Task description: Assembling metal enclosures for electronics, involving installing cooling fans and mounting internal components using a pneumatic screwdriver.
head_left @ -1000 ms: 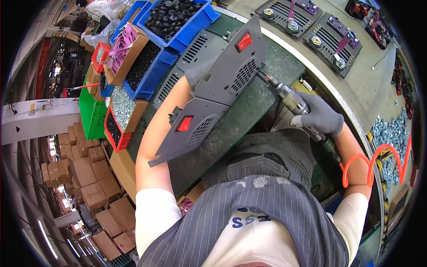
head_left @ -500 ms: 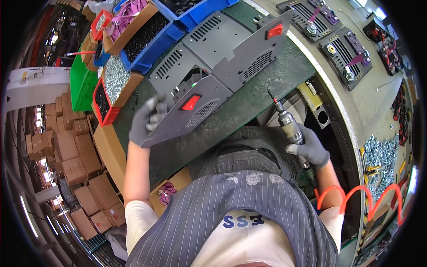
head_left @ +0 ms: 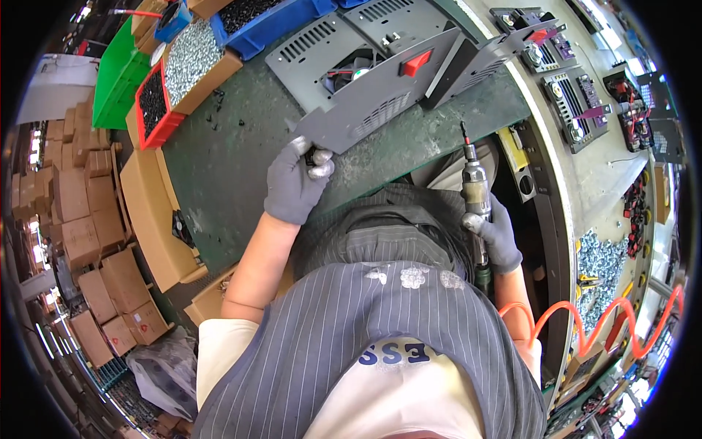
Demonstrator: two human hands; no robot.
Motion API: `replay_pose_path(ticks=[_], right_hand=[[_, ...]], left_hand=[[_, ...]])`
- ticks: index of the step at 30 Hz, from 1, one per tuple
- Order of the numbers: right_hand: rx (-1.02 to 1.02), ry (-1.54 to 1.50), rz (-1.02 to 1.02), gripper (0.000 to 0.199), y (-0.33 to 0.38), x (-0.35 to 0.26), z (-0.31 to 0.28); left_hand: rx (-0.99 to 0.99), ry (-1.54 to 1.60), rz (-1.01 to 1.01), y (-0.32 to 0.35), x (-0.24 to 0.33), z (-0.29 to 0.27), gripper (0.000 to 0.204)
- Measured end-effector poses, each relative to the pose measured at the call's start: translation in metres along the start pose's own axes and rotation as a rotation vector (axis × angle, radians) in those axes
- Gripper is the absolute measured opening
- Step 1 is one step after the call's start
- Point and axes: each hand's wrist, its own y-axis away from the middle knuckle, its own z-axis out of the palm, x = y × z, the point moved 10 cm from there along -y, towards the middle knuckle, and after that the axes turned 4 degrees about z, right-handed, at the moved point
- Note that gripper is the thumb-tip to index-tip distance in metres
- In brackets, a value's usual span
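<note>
My left hand (head_left: 296, 183), in a grey glove, grips the lower corner of a grey metal panel (head_left: 373, 102) with a red rocker switch and vent slots. The panel is tilted above the green work mat (head_left: 227, 161). My right hand (head_left: 499, 235), also gloved, holds a pneumatic screwdriver (head_left: 474, 186) upright near my body, its bit pointing up and away from the panel. A second grey panel (head_left: 488, 55) leans just right of the first. A vented grey chassis with a fan (head_left: 333, 51) lies behind them on the mat.
Bins of screws and black parts (head_left: 179, 69) stand at the far left, beside a green crate (head_left: 117, 77). Assembled units (head_left: 570, 95) ride a conveyor on the right. A pile of screws (head_left: 599, 263) and an orange coiled air hose (head_left: 585, 322) are at right. Cardboard boxes (head_left: 73, 219) stack on the floor left.
My left hand slid down to the panel's lower corner and drew the panel toward me. My right hand pulled the screwdriver back from the work to near my waist.
</note>
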Motion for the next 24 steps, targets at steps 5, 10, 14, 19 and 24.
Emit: replay_pose_path(ticks=[5, 10, 14, 19, 24], right_hand=[[-0.24, -0.043, 0.007, 0.069, 0.019, -0.031, 0.046], [-0.49, 0.185, 0.072, 0.066, 0.026, -0.04, 0.089], [-0.563, 0.324, 0.125, 0.058, 0.031, -0.043, 0.111], [-0.548, 0.354, 0.065, 0.057, 0.032, -0.042, 0.111], [-0.543, 0.355, 0.042, 0.06, 0.034, -0.041, 0.108]], left_hand=[[-0.045, -0.071, -0.181, 0.021, -0.009, -0.013, 0.018], [-0.079, -0.168, -0.326, 0.041, -0.033, 0.013, 0.024], [-0.145, -0.112, -0.283, 0.048, -0.032, 0.016, 0.027], [-0.178, -0.208, -0.216, 0.05, -0.027, 0.025, 0.036], [-0.16, -0.482, -0.13, 0.047, -0.02, 0.032, 0.038]])
